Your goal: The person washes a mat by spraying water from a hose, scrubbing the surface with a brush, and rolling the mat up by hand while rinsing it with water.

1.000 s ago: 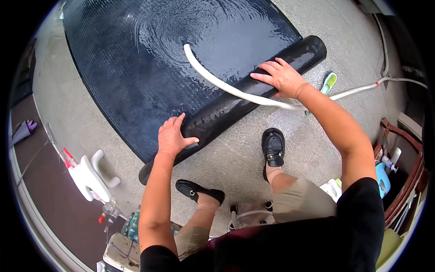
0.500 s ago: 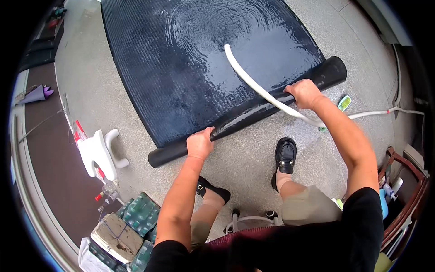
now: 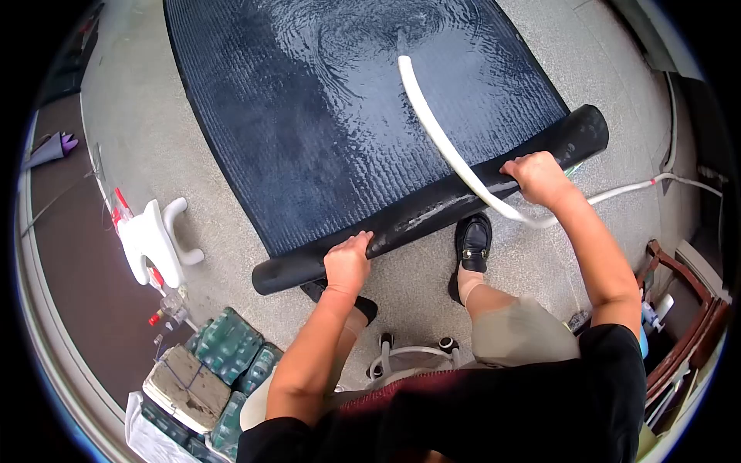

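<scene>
A wet black ribbed mat (image 3: 285, 131) lies on the floor, its near end rolled into a black roll (image 3: 432, 210). My left hand (image 3: 348, 262) is closed round the roll left of its middle. Toward the roll's right end, my right hand (image 3: 537, 177) grips it as well, with the fingers curled over. A white hose (image 3: 436, 131) crosses over the roll between my hands, and water runs from its open end onto the mat.
My black shoes (image 3: 473, 239) stand close behind the roll. At the left are a white plastic stool (image 3: 150, 243) and packs of green bottles (image 3: 230, 346). A wheeled seat base (image 3: 417, 351) is below me, a reddish-brown chair (image 3: 683, 270) at the right.
Both hands have closed on the roll, where they earlier lay spread. The rolled part looks to have been pulled nearer, over my feet. The hose end now sits farther right in view.
</scene>
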Demonstrator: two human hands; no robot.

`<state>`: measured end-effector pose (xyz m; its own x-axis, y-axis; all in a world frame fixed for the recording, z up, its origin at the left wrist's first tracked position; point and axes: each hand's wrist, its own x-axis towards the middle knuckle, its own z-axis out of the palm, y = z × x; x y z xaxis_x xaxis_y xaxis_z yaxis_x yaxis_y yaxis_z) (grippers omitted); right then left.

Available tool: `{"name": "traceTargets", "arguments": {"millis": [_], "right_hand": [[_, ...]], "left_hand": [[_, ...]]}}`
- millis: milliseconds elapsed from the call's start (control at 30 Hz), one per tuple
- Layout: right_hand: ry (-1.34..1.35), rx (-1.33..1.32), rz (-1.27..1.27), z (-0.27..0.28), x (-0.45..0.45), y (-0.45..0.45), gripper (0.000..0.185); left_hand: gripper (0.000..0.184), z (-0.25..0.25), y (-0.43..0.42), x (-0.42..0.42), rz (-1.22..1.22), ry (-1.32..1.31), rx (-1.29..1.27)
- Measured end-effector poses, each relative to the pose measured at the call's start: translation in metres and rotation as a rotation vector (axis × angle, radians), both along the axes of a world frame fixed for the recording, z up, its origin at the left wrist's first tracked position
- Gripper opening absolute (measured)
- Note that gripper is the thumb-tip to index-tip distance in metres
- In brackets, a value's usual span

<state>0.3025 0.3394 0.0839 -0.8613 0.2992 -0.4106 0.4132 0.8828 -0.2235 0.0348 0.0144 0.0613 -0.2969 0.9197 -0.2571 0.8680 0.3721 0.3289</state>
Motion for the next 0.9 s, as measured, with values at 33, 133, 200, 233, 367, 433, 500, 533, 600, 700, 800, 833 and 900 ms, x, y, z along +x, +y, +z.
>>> {"name": "traceTargets", "arguments": {"millis": [33, 133, 200, 233, 367, 433, 500, 533, 600, 700, 800, 833, 900], "right_hand": [[-0.005, -0.001, -0.003, 0.009, -0.002, 0.0, 0.027], [-0.18, -0.054, 0.004, 0.012, -0.008, 0.007, 0.032], [-0.172, -0.047, 0.023, -0.009, -0.023, 0.025, 0.034], [-0.183, -0.067, 0.05, -0.02, -0.028, 0.031, 0.036], [-0.237, -0.083, 0.015, -0.05, -0.054, 0.064, 0.063], [0.108, 0.281, 0.013, -0.06, -0.048, 0.069, 0.06], [0.274, 0.217, -0.249, -0.054, -0.064, 0.057, 0.046], [0.374, 0.059, -0.411, -0.041, -0.078, 0.042, 0.033], [0.447, -0.175, -0.576, -0.056, -0.097, 0.006, 0.039], [0.274, -0.045, -0.45, -0.069, -0.125, -0.047, 0.045], [0.271, -0.125, -0.53, -0.075, -0.131, -0.056, 0.03], [0.329, -0.164, -0.577, -0.067, -0.125, -0.056, 0.026], [0.312, -0.329, -0.642, -0.041, -0.107, -0.062, 0.028]], "left_hand": [[0.035, 0.003, -0.003, 0.002, -0.005, -0.036, 0.001], [0.038, 0.008, 0.012, -0.008, 0.0, -0.154, -0.252], [0.043, -0.001, 0.04, -0.025, -0.004, -0.212, -0.524], [0.043, -0.007, 0.051, -0.035, -0.016, -0.21, -0.528], [0.077, -0.029, 0.079, -0.067, -0.05, -0.298, -0.552], [0.095, -0.047, 0.078, -0.085, -0.08, -0.048, -0.338], [0.095, -0.048, 0.087, -0.097, -0.036, 0.002, -0.389], [0.093, -0.046, 0.09, -0.098, -0.03, 0.001, -0.353], [0.09, -0.048, 0.085, -0.094, -0.033, -0.008, -0.321], [0.08, -0.052, 0.062, -0.072, -0.163, -0.108, -0.145], [0.104, -0.069, 0.034, -0.051, -0.212, -0.005, -0.099], [0.115, -0.062, 0.043, -0.045, -0.162, -0.015, -0.134], [0.125, -0.055, 0.057, -0.039, -0.126, 0.041, -0.231]]}}
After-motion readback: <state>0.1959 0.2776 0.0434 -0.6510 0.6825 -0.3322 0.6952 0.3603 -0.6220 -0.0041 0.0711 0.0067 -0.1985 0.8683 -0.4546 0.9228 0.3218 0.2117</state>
